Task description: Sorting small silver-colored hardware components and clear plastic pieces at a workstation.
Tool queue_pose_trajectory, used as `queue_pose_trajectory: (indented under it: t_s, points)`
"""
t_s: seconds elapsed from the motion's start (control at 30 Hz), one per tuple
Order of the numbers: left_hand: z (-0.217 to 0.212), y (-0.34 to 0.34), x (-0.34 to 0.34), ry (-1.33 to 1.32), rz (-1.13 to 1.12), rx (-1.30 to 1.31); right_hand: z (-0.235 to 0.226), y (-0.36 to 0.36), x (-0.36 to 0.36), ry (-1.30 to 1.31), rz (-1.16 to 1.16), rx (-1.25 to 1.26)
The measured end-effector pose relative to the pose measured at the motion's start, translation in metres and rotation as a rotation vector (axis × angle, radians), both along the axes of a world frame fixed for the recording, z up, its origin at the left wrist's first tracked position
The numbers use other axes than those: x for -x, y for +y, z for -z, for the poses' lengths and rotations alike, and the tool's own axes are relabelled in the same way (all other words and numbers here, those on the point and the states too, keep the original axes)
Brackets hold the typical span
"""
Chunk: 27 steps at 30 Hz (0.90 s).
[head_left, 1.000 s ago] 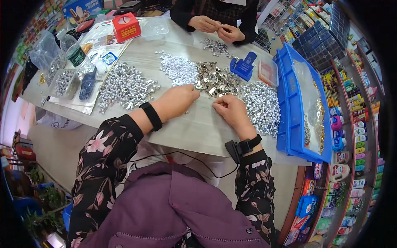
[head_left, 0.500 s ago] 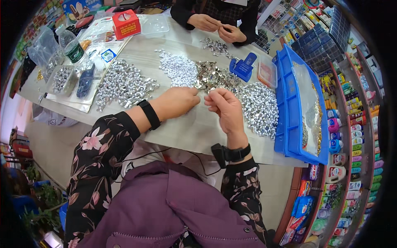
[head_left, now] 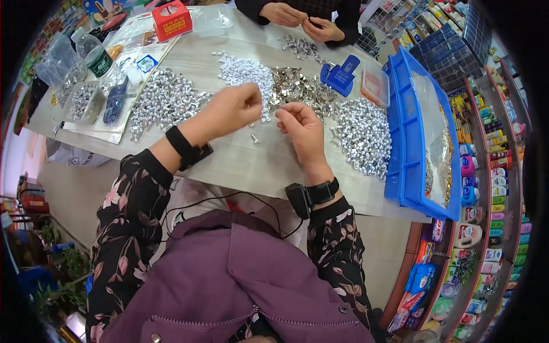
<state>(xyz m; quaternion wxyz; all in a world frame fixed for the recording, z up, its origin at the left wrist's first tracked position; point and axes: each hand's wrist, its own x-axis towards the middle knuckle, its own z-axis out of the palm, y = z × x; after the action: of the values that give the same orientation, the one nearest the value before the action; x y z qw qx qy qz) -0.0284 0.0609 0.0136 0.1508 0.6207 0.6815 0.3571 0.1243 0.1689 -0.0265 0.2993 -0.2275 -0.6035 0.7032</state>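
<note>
My left hand [head_left: 233, 111] is lifted over the table beside the white pile, its fingers curled in; anything inside them is hidden. To its right my right hand [head_left: 304, 130] pinches thumb and fingertips together at the near edge of the metal clips, and I cannot make out what they hold. A small silvery piece [head_left: 255, 139] lies alone on the tabletop between and below my hands. Around them are a heap of small white parts [head_left: 247, 73], a heap of shiny metal clips [head_left: 303, 86], and silvery-white parts on the right [head_left: 363, 137] and left [head_left: 166, 103].
A blue plastic tray [head_left: 400, 131] stands along the right edge, beside a clear lidded box [head_left: 374, 86] and a blue tool [head_left: 341, 76]. At left are a bottle [head_left: 98, 60], a parts tub [head_left: 83, 106] and a red box [head_left: 171, 22]. Across the table another person's hands [head_left: 303, 20] work.
My left hand has drawn away from the right one, rising and turning with fingers curled. The lone silvery piece now shows on the table below. My right hand stays pinched, slightly shifted.
</note>
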Motion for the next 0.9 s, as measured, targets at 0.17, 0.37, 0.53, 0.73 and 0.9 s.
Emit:
queue_pose_trajectory:
  t_s: [0.17, 0.37, 0.53, 0.73, 0.9]
  points:
    - [-0.012, -0.004, -0.014, -0.736, -0.090, 0.023, -0.012, 0.000, 0.004, 0.070, 0.135, 0.126]
    - [-0.006, -0.018, -0.060, -0.324, 0.314, 0.256, -0.038, 0.009, 0.009, 0.488, 0.187, 0.413]
    - [-0.006, -0.022, -0.071, -0.643, 0.452, 0.510, -0.046, 0.012, 0.016, 0.524, 0.286, 0.332]
    - [0.023, -0.028, -0.085, -0.866, 0.315, 0.413, -0.039, 0.004, 0.023, 0.263, 0.306, -0.159]
    - [0.024, -0.036, -0.091, -1.230, 0.322, 0.373, -0.046, 0.014, 0.025, 0.396, 0.304, 0.176]
